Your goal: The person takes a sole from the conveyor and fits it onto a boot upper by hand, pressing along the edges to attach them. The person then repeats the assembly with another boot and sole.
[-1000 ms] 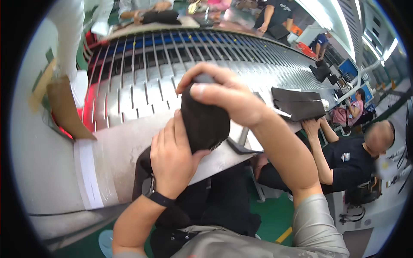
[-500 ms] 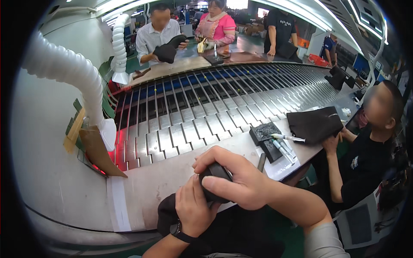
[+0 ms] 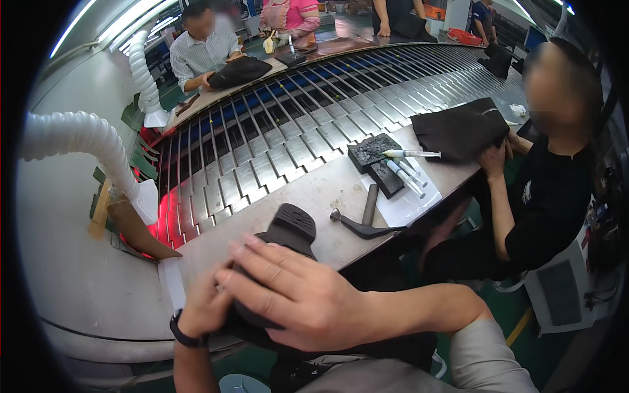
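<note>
A black boot (image 3: 293,226) lies sole-up between my hands near the table's front edge. Its treaded heel points away from me, toward the conveyor. My right hand (image 3: 304,295) presses over the front part of the sole with its fingers laid across it. On the boot's left side is my left hand (image 3: 209,298), wearing a dark wristband; its fingers are blurred and partly covered by the right hand. A hammer (image 3: 368,226) with a curved dark head and a grey handle rests on the table to the right of the boot.
Beyond the table (image 3: 262,213) runs a slatted metal conveyor (image 3: 262,154). Right of the hammer are black blocks (image 3: 386,177), several syringes (image 3: 409,154) and white paper (image 3: 400,206). A seated co-worker holds a dark boot upper (image 3: 458,131). White hoses (image 3: 78,134) hang left; people work across the conveyor.
The boot and my hands have moved left and lower. My right hand has shifted from the heel to the front sole, exposing the heel. The hammer shows fully as the view shifts.
</note>
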{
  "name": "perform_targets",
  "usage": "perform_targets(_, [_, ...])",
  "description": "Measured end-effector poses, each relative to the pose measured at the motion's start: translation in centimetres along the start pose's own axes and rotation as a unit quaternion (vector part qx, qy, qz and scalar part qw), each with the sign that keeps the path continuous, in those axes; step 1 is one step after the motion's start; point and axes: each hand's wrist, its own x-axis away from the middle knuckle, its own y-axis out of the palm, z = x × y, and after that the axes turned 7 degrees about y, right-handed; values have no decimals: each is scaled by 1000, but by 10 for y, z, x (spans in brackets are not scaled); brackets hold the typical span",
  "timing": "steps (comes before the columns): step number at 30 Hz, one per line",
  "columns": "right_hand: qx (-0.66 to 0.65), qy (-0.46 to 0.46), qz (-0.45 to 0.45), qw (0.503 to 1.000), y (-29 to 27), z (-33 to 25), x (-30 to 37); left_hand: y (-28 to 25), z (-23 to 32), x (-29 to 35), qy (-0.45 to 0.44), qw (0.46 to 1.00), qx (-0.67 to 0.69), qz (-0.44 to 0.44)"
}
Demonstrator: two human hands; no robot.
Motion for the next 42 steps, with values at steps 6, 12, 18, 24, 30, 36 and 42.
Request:
perform_targets(6, [-146, -119, -65, 980, -24, -28, -12, -9, -97, 19, -39, 948, 304, 90])
perform_targets(12, [-188, 22, -10, 982, -31, 24, 41, -49, -38, 43, 18, 977, 118, 179])
perform_targets(18, [-207, 360, -117, 902, 17, 94, 96, -53, 64, -55, 19, 898, -428, 100])
perform_targets(24, [-365, 467, 37, 805, 39, 130, 56, -53, 61, -98, -13, 886, -464, 28])
perform_targets(30, [-462, 372, 22, 805, 42, 179, -25, -47, 63, -111, -1, 891, -453, 3])
perform_targets(36, [-735, 285, 82, 610, 66, 167, -38, -52, 55, -98, 54, 878, -475, 12])
perform_targets(42, [-727, 232, 82, 641, 76, 178, -46, -54, 43, -99, 4, 896, -442, 34])
